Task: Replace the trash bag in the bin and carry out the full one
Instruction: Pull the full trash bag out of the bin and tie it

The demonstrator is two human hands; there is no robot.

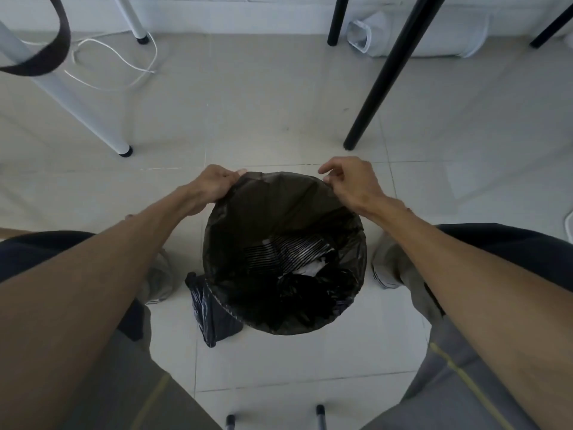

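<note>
A round bin stands on the tiled floor between my knees, lined with a thin black trash bag [279, 209] whose mouth is stretched open. White scraps and dark crumpled trash [310, 274] lie at the bottom. My left hand [214, 184] pinches the bag's far-left rim. My right hand [350, 178] pinches the far-right rim with curled fingers. A second black bag [207, 311], folded and crumpled, lies on the floor against the bin's near-left side.
A white table leg [93, 119] stands at far left and a black leg [378, 85] at far right. A white cable [124, 57] loops on the floor by the wall. A small white basket [359, 35] lies tipped near the wall. Chair feet [321, 411] show below.
</note>
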